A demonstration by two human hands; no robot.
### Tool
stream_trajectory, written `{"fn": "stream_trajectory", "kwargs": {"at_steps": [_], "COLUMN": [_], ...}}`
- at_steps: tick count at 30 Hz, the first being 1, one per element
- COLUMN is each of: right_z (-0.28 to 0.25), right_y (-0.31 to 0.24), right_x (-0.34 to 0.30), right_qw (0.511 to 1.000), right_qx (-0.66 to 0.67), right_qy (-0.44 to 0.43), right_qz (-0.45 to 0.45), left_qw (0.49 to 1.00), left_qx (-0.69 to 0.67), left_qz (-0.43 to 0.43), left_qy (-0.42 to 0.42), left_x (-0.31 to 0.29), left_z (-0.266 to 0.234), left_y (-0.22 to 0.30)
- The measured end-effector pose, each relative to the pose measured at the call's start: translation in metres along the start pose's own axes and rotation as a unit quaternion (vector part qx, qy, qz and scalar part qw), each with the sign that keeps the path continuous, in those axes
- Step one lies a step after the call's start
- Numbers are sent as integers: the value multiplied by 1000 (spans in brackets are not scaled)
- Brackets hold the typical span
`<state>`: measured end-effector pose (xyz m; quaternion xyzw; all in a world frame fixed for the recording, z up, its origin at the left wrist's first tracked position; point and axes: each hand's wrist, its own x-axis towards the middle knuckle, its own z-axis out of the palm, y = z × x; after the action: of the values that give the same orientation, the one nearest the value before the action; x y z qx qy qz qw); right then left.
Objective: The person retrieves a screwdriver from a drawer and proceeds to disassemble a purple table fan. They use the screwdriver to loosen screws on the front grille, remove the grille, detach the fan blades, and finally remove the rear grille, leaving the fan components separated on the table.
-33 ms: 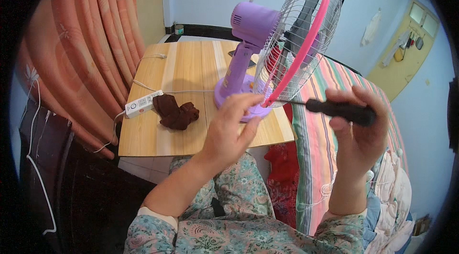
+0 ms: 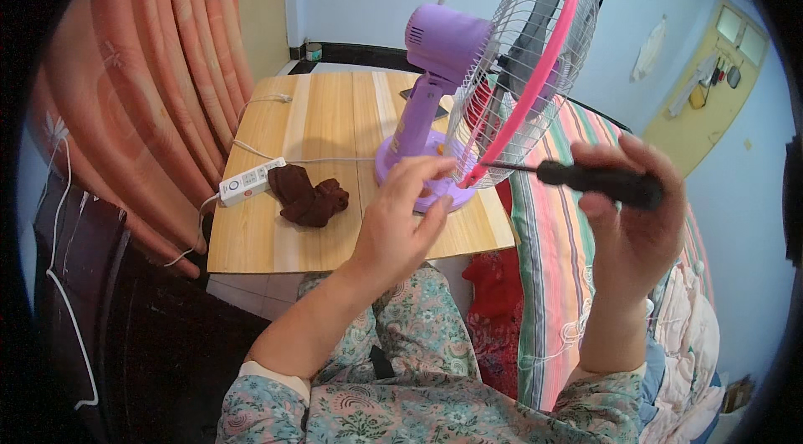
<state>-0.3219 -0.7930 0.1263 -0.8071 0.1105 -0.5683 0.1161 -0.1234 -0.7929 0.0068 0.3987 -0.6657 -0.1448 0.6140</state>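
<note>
A purple table fan (image 2: 446,43) stands on the wooden table, its wire guard (image 2: 535,43) edged by a pink ring (image 2: 548,68). My right hand (image 2: 636,218) holds a screwdriver (image 2: 606,183) by its black handle. Its thin shaft points left, with the tip at or just in front of the ring's lower end; contact is unclear. Beside that same spot, on the left, is my left hand (image 2: 401,214), thumb and forefinger apart. Whether its fingertips touch the guard cannot be made out, and no held object shows there.
On the wooden table (image 2: 251,243) lie a brown cloth (image 2: 308,196), a white power strip (image 2: 251,181) and a dark flat object (image 2: 439,110) behind the fan. A striped bed (image 2: 548,277) is at the right, with piled clothes (image 2: 686,327). Orange curtains (image 2: 142,93) hang left.
The screwdriver's tip has risen slightly along the ring, and its handle has shifted a little right. My left hand has moved slightly up and left. The fan has barely shifted.
</note>
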Motion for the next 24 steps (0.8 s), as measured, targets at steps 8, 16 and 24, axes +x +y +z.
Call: {"fn": "stream_trajectory", "kwargs": {"at_steps": [8,16,24], "right_z": [7,15,14], "right_y": [7,11,12], "right_x": [31,30,39], "right_qw": [990,981,976], "right_qx": [-49,-66,-77], "right_qy": [-128,-164,-170], "right_qz": [31,77,114], "left_qw": [996,990,984], "left_qx": [57,13,11], "left_qz": [-37,6,-34], "left_qy": [59,143,172], "left_x": [-8,-6,-3], "left_z": [39,70,73], "left_y": [-36,-51,-46]}}
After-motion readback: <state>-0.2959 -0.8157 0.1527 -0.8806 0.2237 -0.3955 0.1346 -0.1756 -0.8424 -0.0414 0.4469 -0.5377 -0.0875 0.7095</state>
